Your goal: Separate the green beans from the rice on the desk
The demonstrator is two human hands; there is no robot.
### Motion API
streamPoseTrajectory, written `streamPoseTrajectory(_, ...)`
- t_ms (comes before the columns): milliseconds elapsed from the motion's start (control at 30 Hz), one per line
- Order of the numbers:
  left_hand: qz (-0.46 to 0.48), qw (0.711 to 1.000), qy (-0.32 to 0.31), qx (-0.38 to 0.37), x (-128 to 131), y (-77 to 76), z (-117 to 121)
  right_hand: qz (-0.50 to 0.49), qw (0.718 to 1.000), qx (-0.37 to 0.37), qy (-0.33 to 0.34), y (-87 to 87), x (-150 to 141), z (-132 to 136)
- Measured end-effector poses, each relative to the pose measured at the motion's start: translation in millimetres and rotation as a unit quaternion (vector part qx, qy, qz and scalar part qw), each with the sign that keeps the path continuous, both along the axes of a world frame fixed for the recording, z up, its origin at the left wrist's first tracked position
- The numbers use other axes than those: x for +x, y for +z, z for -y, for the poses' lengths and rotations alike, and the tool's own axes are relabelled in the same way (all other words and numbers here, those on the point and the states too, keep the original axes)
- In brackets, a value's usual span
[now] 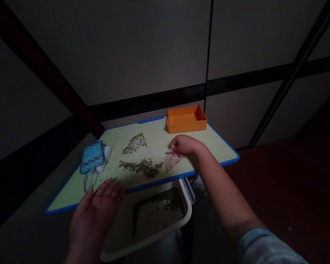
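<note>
My right hand (183, 144) is closed on a see-through pink protractor (171, 162), its curved edge towards the left and resting on or just over the tabletop. To its left lies a loose strip of small green-brown bits (143, 167), like dried seeds or leaf pieces. A second, paler patch of the same bits (135, 143) lies farther back. Palm up and fingers spread, my left hand (97, 209) is empty near the table's front edge. Below that edge a white plastic tub (187, 216) holds more of these bits, heaped at its far right side.
An orange open box (187, 126) stands at the table's back right. At the left edge sits a blurred blue object (92, 157) on a white base with a cable. The pale, blue-rimmed table (217, 146) stands close to a panelled wall (143, 55).
</note>
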State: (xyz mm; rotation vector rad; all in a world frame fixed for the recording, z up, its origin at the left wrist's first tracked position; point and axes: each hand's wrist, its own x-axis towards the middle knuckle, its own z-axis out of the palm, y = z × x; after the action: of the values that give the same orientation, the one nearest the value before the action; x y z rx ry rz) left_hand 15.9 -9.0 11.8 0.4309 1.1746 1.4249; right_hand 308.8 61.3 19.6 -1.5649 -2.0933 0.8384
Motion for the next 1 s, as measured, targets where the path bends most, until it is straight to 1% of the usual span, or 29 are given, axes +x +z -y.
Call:
streamPoseTrajectory(200, 0.004, 1.000, -0.007, -0.014, -0.7, 1.9, -1.3, -0.007, 1.000, -0.003, 0.024, 0.0, -0.5, 1.4)
streamPoseTrajectory(367, 0.005, 1.000, 0.000, -0.021, 2.5, 4.7, -0.2, -0.024, 0.999, 0.027, 0.015, 0.3, -1.2, 0.0)
streamPoseTrajectory(500, 0.008, 1.000, 0.003, -0.025, 4.9, 6.6, 1.4, -0.015, 0.999, 0.047, 0.005, 0.7, -1.7, 0.2)
streamPoseTrajectory(767, 0.005, 0.999, 0.006, -0.033, 3.8, 5.2, -1.7, 0.008, 0.999, 0.019, 0.038, 1.0, -6.4, 2.3)
streamPoseTrajectory(1000, -0.001, 1.000, 0.008, -0.029, 5.0, 4.1, -0.6, -0.017, 0.998, -0.008, 0.060, 1.0, -6.6, 3.4)
